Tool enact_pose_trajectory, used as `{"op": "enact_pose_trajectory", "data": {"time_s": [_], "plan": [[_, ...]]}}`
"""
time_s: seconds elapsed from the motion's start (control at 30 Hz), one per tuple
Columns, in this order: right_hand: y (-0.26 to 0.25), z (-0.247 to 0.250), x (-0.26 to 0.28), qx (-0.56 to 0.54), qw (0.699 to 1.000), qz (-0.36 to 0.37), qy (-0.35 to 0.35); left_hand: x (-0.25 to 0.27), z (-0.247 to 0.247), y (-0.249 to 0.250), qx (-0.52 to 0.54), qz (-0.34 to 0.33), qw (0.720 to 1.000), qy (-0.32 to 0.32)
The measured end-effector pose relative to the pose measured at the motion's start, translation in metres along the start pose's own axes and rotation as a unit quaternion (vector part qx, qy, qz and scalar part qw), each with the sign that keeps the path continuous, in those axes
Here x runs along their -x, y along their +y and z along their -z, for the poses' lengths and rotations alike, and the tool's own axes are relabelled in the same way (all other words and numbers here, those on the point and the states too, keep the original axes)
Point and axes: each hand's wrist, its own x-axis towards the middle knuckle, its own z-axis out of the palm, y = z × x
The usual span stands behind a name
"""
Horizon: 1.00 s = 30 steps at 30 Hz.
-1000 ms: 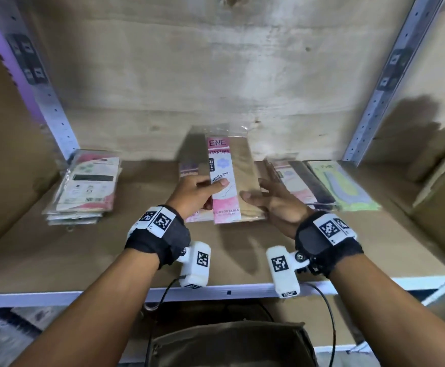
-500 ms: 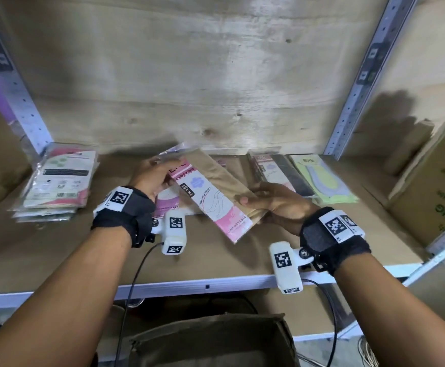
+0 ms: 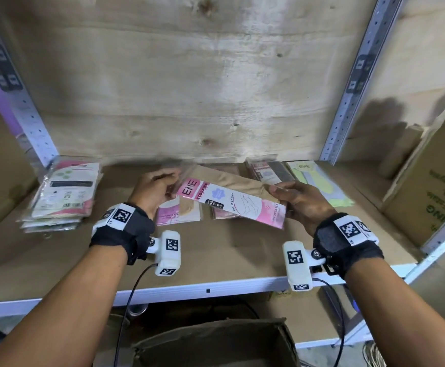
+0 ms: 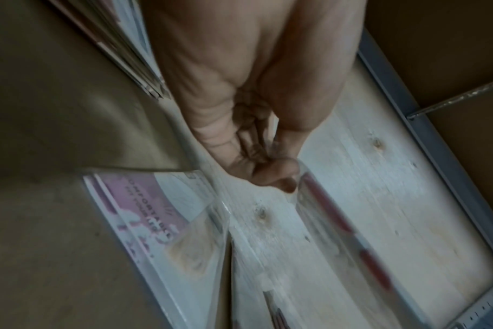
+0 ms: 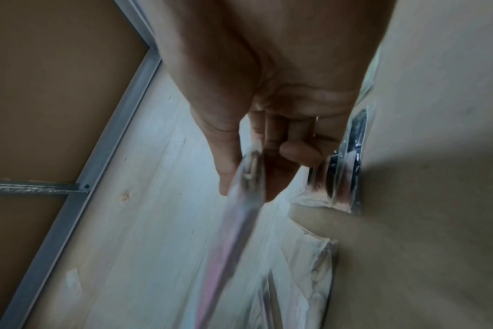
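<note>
A flat stocking packet (image 3: 229, 198), pink and white card with tan fabric in clear plastic, is held crosswise above the shelf (image 3: 216, 250). My left hand (image 3: 154, 190) pinches its top end, thumb against fingers on the clear flap (image 4: 310, 200). My right hand (image 3: 299, 201) grips its bottom end, thumb on top and fingers beneath; the right wrist view shows the packet (image 5: 239, 211) edge-on between them. Two similar packets (image 3: 180, 211) lie flat on the shelf below it.
A stack of packets (image 3: 62, 192) sits at the shelf's left. More packets (image 3: 290, 173), one yellow-green, lie at the back right. A cardboard box (image 3: 433, 186) stands at the far right. Metal uprights (image 3: 353, 80) frame the bay. An open carton (image 3: 216, 345) sits below.
The packet was lifted from standing lengthwise near the shelf's middle and turned to lie crosswise between both hands. My left hand shifted to its top end, my right to its bottom end.
</note>
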Motion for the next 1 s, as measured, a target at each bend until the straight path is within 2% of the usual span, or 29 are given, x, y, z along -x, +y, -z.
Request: {"op": "enact_pose_trajectory", "data": {"time_s": [0.17, 0.4, 0.6, 0.77, 0.87, 1.0], "plan": [[0.004, -0.007, 0.0, 0.032, 0.999, 0.027, -0.014, -0.005, 0.002, -0.007, -0.072, -0.005, 0.997, 0.023], [0.003, -0.01, -0.003, 0.026, 0.999, 0.019, -0.033, -0.004, 0.015, -0.014, -0.198, -0.095, 0.975, 0.017], [0.002, -0.011, -0.007, 0.04, 0.999, 0.015, -0.032, -0.006, 0.019, -0.008, -0.245, -0.09, 0.964, 0.048], [0.002, -0.01, -0.011, 0.054, 0.998, 0.014, -0.031, -0.004, 0.023, -0.009, -0.179, -0.037, 0.982, 0.04], [0.001, -0.012, -0.012, 0.052, 0.998, 0.014, -0.037, 0.0, 0.023, -0.01, -0.05, -0.001, 0.999, 0.01], [0.0, -0.014, -0.013, 0.053, 0.997, 0.022, -0.048, 0.006, 0.026, -0.006, 0.085, 0.044, 0.995, -0.034]]}}
